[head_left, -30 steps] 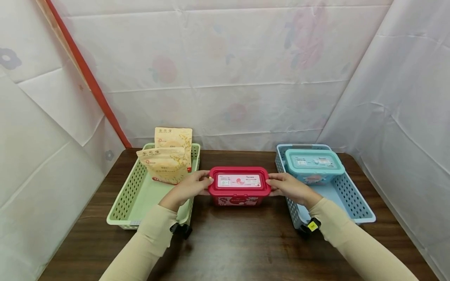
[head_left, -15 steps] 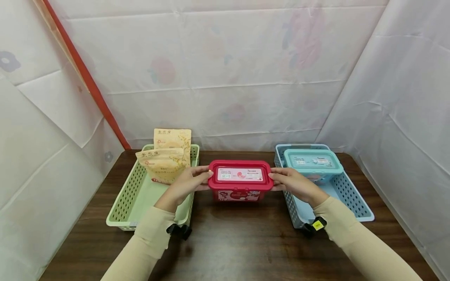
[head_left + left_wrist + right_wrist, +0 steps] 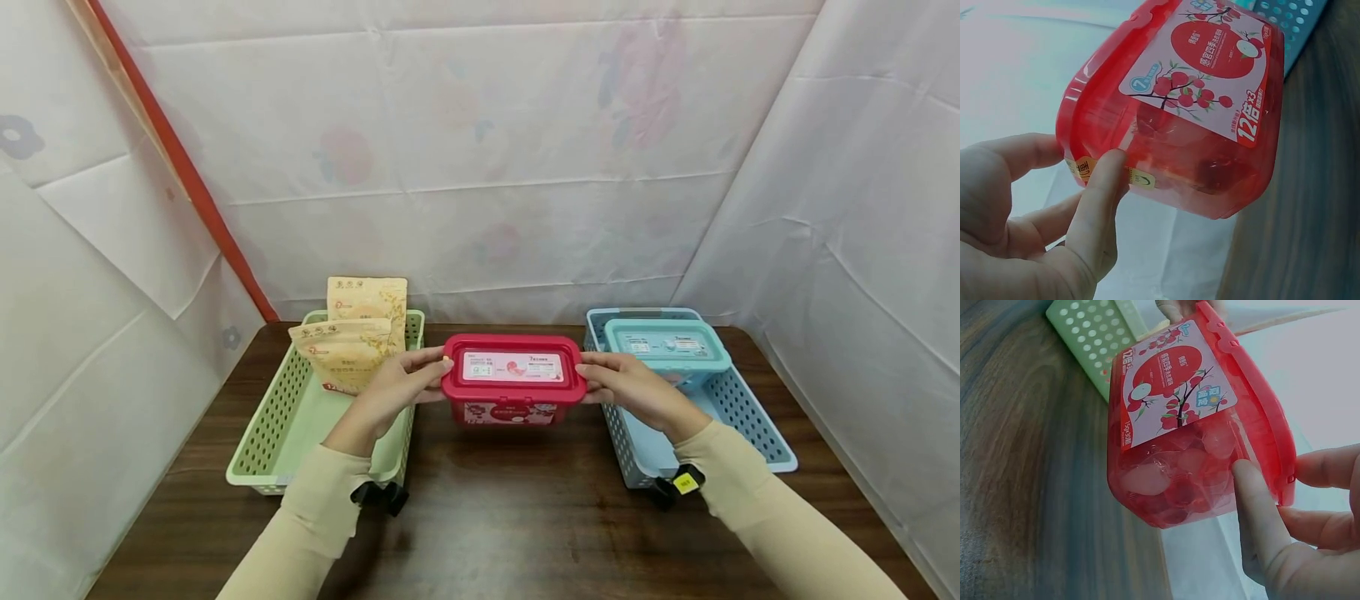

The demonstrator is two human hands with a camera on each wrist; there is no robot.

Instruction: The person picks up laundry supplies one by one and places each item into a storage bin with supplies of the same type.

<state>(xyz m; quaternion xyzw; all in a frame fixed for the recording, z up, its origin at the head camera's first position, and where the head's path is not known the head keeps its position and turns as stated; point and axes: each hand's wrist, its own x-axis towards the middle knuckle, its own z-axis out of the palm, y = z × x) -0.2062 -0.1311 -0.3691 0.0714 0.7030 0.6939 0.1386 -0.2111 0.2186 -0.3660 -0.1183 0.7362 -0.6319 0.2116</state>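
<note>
A red lidded plastic tub (image 3: 513,392) is held level between both hands at the middle of the table. Its see-through wall shows rounded pods (image 3: 1147,479), and a fruit-printed label (image 3: 1194,69) covers the front. My left hand (image 3: 387,397) grips the tub's left end, thumb at the lid rim and fingers against the end wall. The right hand (image 3: 641,394) grips the opposite end the same way. In the head view the tub sits above the dark wood surface.
To the left, a green basket (image 3: 262,433) holds two upright yellow pouches (image 3: 348,354). On the right, a blue basket (image 3: 757,425) contains a teal lidded tub (image 3: 667,346). Behind the wooden table (image 3: 510,508) hangs a white printed curtain (image 3: 480,167).
Both hands have raised the red tub and shifted it slightly back, keeping their grip at its ends. The baskets and pouches stay in place; the view tilts a little.
</note>
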